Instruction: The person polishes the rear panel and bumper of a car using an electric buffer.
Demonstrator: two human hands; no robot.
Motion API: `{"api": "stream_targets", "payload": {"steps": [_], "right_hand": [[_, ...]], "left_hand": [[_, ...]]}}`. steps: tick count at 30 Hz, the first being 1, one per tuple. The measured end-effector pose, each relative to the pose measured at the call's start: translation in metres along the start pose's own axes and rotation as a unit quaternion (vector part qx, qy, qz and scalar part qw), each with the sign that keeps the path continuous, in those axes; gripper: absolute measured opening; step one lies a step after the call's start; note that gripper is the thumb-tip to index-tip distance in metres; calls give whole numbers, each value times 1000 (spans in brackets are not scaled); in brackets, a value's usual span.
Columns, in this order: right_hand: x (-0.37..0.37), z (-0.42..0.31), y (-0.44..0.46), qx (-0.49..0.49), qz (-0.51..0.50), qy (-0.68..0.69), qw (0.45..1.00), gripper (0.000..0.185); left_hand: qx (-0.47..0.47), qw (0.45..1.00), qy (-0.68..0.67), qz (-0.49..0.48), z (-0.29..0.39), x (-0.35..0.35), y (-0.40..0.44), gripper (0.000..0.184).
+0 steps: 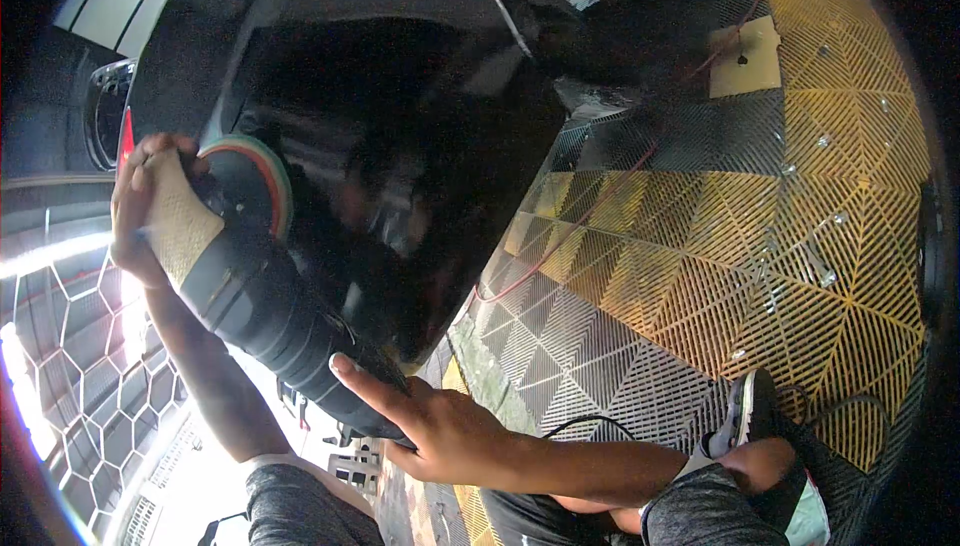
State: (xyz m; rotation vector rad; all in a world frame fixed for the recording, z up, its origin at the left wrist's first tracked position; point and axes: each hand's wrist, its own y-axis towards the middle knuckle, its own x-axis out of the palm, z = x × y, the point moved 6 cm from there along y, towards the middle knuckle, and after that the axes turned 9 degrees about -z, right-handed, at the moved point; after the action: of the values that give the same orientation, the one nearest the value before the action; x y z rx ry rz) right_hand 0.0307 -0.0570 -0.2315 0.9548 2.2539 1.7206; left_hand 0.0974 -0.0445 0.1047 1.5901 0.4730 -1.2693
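A black power polisher point(270, 291) lies diagonally across the lower left, its round pad point(270, 181) edged in green and orange against a glossy black car panel point(400, 126). My left hand point(150, 201) is wrapped round the tan-covered front of the tool, beside the pad. Lower down, my right hand point(430, 431) grips the rear of the tool's body, with one finger stretched along it. Part of the pad's face is hidden against the panel.
Yellow and grey grated floor tiles point(700, 266) fill the right side. A red cord point(600, 201) runs across them towards a pale square plate point(760, 71). My shoe point(745, 411) is at the lower right. Bright hexagonal lights reflect at the left.
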Motion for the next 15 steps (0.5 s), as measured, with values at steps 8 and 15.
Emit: {"api": "stream_targets", "payload": {"steps": [8, 15], "right_hand": [[12, -9, -3, 73, -155, -60, 983, 114], [25, -4, -5, 59, -147, -75, 985, 114]], "left_hand": [[3, 984, 118, 130, -12, -80, -115, 49], [-78, 976, -46, 197, -15, -97, -171, 44]]}}
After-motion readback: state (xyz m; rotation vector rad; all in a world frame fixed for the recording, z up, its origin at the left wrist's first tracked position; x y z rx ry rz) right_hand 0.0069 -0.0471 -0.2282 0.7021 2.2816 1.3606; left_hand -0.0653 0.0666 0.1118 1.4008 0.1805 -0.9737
